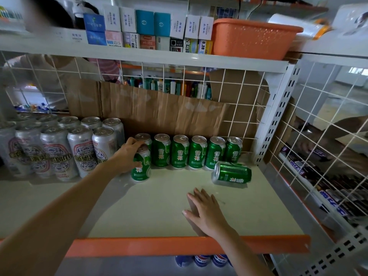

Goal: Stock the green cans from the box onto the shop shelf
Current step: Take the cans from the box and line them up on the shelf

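Okay, my left hand (127,154) is wrapped round an upright green can (142,168); the toppled can (233,174) lies crosswise just beyond my flat, empty right hand (205,212), the nearer one.

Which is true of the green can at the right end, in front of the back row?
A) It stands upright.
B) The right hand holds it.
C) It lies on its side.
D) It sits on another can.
C: the green can lies on its side on the shelf; the right hand rests flat, apart from it.
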`<action>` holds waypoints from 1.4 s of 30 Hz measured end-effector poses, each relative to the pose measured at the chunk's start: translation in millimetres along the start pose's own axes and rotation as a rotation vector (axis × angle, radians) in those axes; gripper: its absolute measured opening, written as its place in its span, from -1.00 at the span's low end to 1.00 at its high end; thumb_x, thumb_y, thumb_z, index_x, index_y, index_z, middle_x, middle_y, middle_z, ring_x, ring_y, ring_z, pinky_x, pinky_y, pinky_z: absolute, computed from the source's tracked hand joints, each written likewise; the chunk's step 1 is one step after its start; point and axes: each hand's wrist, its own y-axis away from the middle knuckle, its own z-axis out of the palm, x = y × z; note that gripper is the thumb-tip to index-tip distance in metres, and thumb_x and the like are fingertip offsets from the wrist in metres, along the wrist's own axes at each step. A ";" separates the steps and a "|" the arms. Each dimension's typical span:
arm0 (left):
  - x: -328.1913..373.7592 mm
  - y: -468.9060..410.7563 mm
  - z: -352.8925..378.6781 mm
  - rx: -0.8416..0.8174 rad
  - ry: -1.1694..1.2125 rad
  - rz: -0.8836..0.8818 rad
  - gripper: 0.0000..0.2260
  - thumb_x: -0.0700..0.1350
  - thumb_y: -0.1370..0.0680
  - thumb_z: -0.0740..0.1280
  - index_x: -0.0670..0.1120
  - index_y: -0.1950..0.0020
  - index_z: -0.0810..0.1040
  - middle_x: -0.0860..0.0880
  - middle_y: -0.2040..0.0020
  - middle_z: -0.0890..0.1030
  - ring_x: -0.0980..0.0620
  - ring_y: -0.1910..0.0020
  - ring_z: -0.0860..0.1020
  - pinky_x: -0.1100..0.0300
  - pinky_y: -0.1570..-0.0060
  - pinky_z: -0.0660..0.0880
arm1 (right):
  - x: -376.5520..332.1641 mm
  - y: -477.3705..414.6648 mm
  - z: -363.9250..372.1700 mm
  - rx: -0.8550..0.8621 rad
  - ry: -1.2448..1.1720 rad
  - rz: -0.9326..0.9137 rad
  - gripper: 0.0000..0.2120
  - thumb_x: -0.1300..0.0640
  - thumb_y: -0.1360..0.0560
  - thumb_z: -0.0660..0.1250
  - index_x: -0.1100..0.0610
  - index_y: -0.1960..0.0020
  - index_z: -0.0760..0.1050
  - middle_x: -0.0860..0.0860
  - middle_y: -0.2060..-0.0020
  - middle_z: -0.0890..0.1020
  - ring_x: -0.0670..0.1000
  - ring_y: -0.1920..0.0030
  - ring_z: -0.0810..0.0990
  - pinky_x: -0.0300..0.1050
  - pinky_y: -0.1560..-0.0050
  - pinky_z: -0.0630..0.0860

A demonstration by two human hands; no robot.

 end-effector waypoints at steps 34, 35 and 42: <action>67.6 95.9 118.3 -0.113 -0.013 0.124 -0.19 0.36 -0.34 -0.23 0.04 -0.52 0.12 0.02 -0.55 0.05 0.04 -0.53 -0.04 0.09 -0.47 -0.17 | -0.9 4.7 0.1 0.155 0.050 0.009 -0.15 -0.46 -0.37 -0.18 0.02 -0.47 0.21 0.08 -0.46 0.28 0.10 -0.47 0.20 0.11 -0.43 0.11; 65.7 96.3 119.5 -0.101 -0.002 0.127 -0.16 0.36 -0.30 -0.26 0.04 -0.51 0.14 0.02 -0.54 0.08 0.04 -0.53 -0.03 0.10 -0.46 -0.17 | 0.2 4.2 1.0 0.249 0.048 0.006 -0.26 -0.36 -0.42 -0.10 0.05 -0.43 0.30 0.10 -0.39 0.39 0.13 -0.41 0.34 0.15 -0.38 0.23; 66.2 96.9 118.7 -0.065 0.028 0.129 -0.15 0.35 -0.30 -0.26 0.04 -0.50 0.19 0.03 -0.54 0.12 0.05 -0.53 0.00 0.22 -0.38 -0.23 | 57.3 -13.4 -43.9 0.653 0.055 0.211 -0.46 0.03 -0.38 0.42 0.22 -0.29 0.42 0.16 -0.17 0.55 0.17 -0.19 0.53 0.12 -0.20 0.48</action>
